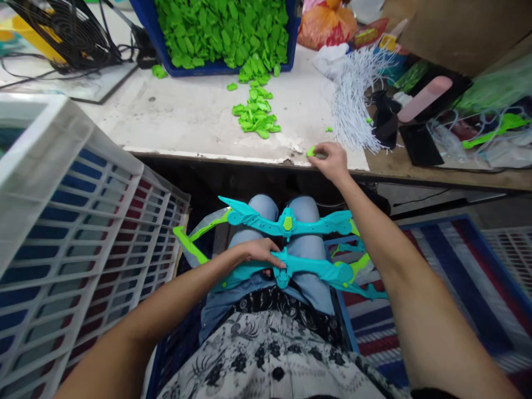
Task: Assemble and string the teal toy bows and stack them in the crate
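Note:
Across my lap lie two turquoise and green plastic toy bows. My left hand grips the nearer toy bow by its middle, thumb on top. On the farther toy bow, a green piece sits at the centre. At the table's front edge, my right hand pinches a small green plastic piece between thumb and fingers. Similar green pieces lie in a loose pile on the table, trailing from a blue bin full of them.
A bundle of white strings lies right of the pile on the white tabletop. Farther right are a phone and a pink object. A white slatted crate stands at my left. A black fan is at the back left.

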Available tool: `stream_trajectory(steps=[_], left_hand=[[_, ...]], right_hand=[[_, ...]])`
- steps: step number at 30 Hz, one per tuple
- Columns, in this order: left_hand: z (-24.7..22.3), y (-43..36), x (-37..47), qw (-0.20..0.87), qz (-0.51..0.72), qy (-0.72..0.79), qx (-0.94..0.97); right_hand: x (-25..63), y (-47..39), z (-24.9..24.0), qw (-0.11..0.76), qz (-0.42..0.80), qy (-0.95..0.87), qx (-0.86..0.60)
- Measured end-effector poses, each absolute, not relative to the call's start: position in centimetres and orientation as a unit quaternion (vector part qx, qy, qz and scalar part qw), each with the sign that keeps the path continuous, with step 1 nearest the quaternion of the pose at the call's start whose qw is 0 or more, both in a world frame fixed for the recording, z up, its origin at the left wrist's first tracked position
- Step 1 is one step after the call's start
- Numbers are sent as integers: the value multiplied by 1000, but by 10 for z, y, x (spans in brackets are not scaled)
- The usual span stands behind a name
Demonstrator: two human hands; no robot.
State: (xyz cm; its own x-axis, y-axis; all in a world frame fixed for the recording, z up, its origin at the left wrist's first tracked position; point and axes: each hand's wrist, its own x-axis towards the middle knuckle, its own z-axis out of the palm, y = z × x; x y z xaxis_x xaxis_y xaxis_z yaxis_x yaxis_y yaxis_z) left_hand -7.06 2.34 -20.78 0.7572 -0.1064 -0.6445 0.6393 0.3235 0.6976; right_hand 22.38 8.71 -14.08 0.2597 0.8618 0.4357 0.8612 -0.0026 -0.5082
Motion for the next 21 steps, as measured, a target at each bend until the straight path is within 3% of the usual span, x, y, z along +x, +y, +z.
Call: stream_trajectory(steps=[4,7,11,21], left_hand=[[-205,25,-73,790,-215,262,510],[-206,26,-74,796,-220,271,494],[-207,24,-73,793,-218,260,505],[-207,19,-73,779,-199,251,539]], right_hand=[[175,21,-132,380,77,-661,-642],[126,-61,-140,329,167,-737,-566],[83,-140,-175,281,162,-761,-562],[68,-159,-207,278,121,-724,-620]])
